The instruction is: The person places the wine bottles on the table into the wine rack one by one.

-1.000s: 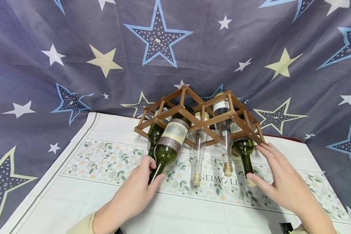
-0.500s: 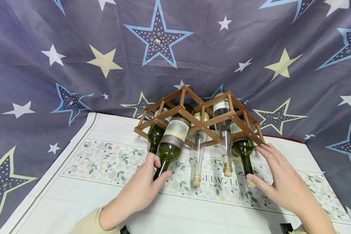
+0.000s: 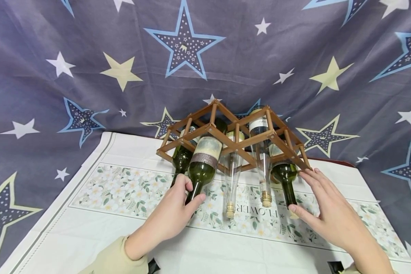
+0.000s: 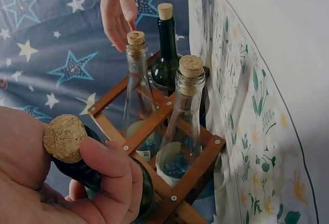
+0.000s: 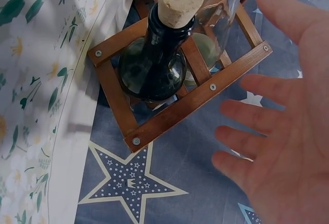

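My left hand [image 3: 171, 213] grips the neck of a green wine bottle [image 3: 203, 167] that slants down out of an upper opening of the wooden wine rack [image 3: 237, 145]. In the left wrist view its cork [image 4: 65, 138] shows between thumb and palm. My right hand [image 3: 335, 213] is at the rack's right end, fingers straight, fingertips right at the frame. Its thumb lies near the neck of another green bottle [image 3: 285, 173]. Two clear corked bottles sit mid-rack: one lower [image 3: 231, 179], one higher [image 3: 261, 156]. A further green bottle [image 3: 181, 160] fills the left end.
The rack stands toward the back of a table with a white floral cloth [image 3: 116, 190]. Close behind hangs a dark star-print curtain [image 3: 123, 102]. Bottle necks stick out of the rack toward me. Small black pieces [image 3: 335, 266] show by the wrists.
The left hand has moved up and to the right, and the gripped bottle has slid farther into the rack and swung slightly right. The right hand has stayed in place.
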Demonstrator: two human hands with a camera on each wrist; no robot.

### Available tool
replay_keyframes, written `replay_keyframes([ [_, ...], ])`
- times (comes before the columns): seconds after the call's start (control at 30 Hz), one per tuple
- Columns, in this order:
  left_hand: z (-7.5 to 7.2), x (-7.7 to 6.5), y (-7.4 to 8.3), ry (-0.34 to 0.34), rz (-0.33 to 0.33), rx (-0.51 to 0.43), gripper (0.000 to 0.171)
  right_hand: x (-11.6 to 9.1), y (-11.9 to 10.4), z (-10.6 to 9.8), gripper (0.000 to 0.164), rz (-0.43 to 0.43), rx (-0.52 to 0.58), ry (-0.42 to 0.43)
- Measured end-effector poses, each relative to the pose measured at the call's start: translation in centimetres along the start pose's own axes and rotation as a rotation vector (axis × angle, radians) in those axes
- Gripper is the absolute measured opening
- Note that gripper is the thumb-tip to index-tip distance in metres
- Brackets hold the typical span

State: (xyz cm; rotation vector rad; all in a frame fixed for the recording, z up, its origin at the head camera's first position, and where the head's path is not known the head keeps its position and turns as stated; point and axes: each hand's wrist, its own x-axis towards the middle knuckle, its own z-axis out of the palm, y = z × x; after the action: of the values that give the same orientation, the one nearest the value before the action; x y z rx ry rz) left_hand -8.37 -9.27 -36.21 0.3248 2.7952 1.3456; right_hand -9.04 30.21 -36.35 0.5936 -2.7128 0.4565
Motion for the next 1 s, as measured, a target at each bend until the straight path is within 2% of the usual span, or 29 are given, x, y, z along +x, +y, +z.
replay_keyframes([
  [0.23, 0.3, 0.7, 0.2, -0.005, -0.007, -0.028, 0.036, 0.0, 0.2, -0.1, 0.090, 0.003, -0.010, -0.019],
  [0.47, 0.5, 1.5, 0.2, 0.010, 0.020, -0.036, 0.037, 0.0, 0.3, -0.1, 0.090, 0.011, -0.011, -0.030],
  [1.0, 0.4, 3.3, 0.8, -0.006, -0.012, -0.061, 0.037, -0.1, 0.2, 0.0, 0.090, 0.007, -0.006, -0.043],
])
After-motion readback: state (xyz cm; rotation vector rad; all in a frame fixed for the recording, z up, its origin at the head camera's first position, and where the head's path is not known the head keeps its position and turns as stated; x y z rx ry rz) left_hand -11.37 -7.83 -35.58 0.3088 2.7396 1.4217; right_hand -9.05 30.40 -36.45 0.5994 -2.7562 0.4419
